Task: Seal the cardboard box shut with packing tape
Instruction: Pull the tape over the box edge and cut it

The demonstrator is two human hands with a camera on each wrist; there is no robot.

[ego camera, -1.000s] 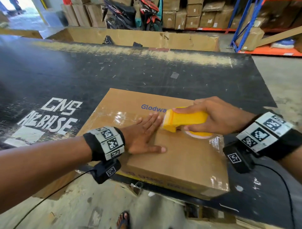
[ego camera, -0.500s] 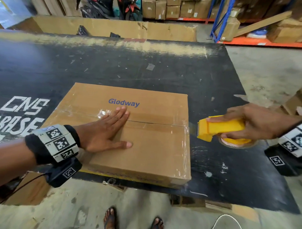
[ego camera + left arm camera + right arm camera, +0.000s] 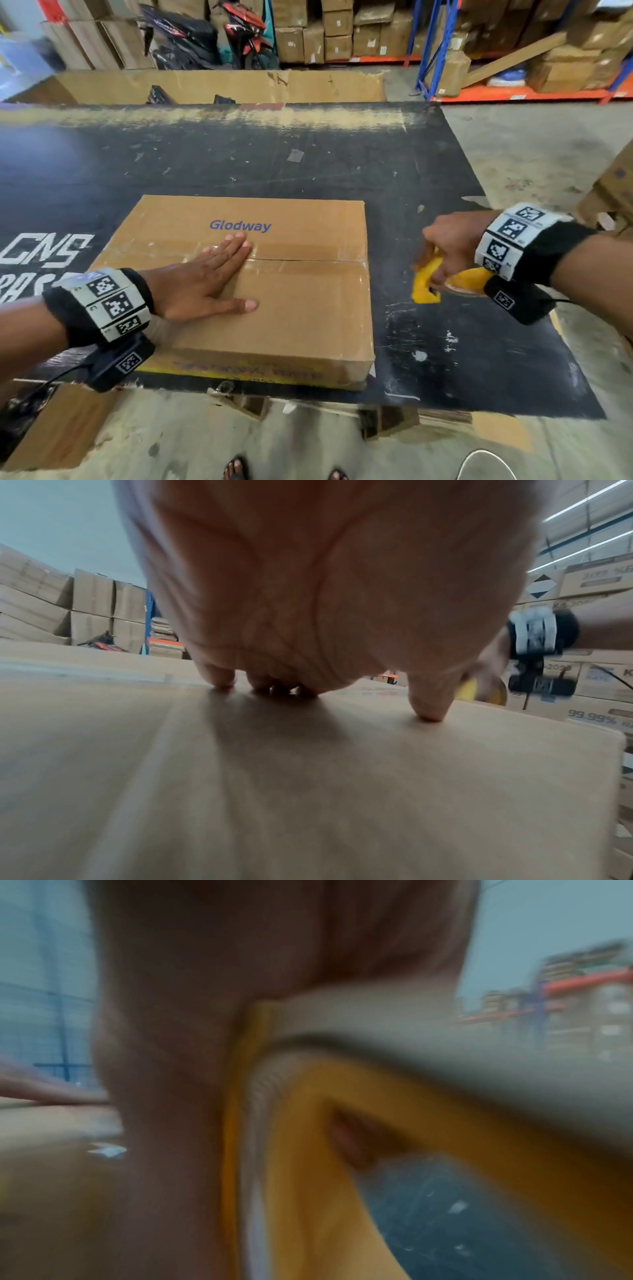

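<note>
The left hand (image 3: pixel 202 277) lies flat on top of the cardboard box (image 3: pixel 294 308), fingers straight and together, thumb spread toward the near side; the left wrist view shows the fingertips (image 3: pixel 428 710) pressing onto the board. The fingers rest across the centre seam, on the strip of clear tape (image 3: pixel 308 262) that runs left to right over it. The right hand (image 3: pixel 448 243) is off the box, to its right above the desk (image 3: pixel 445 359), with its fingers curled round the yellow tape dispenser (image 3: pixel 423 284). The right wrist view is badly blurred, but it does show yellow plastic (image 3: pixel 308 1177) against the palm.

As far as can be judged, the main seam is done: glossy tape covers the join from the left edge to the right edge and seems to fold down over the right side. The dispenser is clear of the box, and I cannot tell whether the tape is cut. What looks left is rubbing the strip down, and perhaps taping the short edges; those are not clearly shown.

The box is a flat, wide, rectangular carton of plain brown corrugated board, matte, with "Glodway" printed in blue on the far flap. It sits near the front edge of the desk. The tape is thin, shiny and slightly wrinkled near the fingers. The dispenser is smooth, hard plastic with a curved body and a roll beneath. The desk is a worn black board, scuffed and scratched, with white painted lettering (image 3: pixel 44 253) on its left.
</note>
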